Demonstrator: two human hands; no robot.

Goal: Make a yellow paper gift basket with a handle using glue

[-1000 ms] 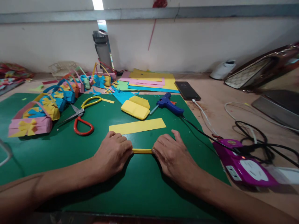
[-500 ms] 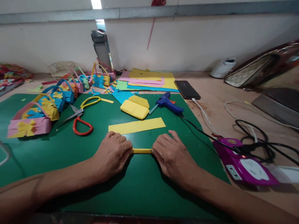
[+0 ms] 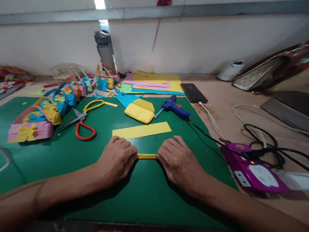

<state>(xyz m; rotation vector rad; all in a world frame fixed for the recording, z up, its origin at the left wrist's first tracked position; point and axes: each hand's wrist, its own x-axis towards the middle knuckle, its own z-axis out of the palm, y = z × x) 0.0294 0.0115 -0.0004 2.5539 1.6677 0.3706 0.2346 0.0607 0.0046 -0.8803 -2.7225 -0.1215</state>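
Between my two hands a narrow folded strip of yellow paper (image 3: 147,156) runs level, just above or on the green mat (image 3: 149,199). My left hand (image 3: 118,158) is closed on its left end, and my right hand (image 3: 177,161) pinches the right end; both ends are hidden under the fingers. Just beyond my knuckles lies a flat yellow paper strip (image 3: 142,130). Farther back sits a folded yellow paper piece (image 3: 139,112), with the nozzle end of a blue glue gun (image 3: 175,108) beside it. Open scissors (image 3: 83,119) with yellow and red handles rest to the left.
Several small paper baskets (image 3: 31,131) line the left side. Coloured paper sheets (image 3: 156,82) and a bottle (image 3: 105,50) stand at the back. A phone (image 3: 193,92), a purple power strip (image 3: 256,170) and tangled cables (image 3: 263,138) occupy the right.
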